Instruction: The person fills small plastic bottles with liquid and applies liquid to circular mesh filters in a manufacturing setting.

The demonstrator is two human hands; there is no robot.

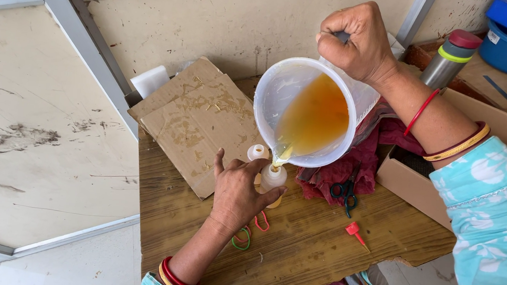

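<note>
at frame centre the right hand [357,40], fist closed on the handle, tilts a translucent jug [306,110] of amber liquid over a small white bottle [273,176]. the left hand [237,192] curls loosely around that bottle. stained brown cardboard [199,122] lies centre-left; an open cardboard box [502,132] sits right.

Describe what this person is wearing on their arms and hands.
Both hands are bare, with no gloves. The left hand has red and gold bangles at the wrist above a turquoise cuff. The right hand has a thin red bangle, then red-and-gold bangles, and a turquoise sleeve with white floral print.
</note>
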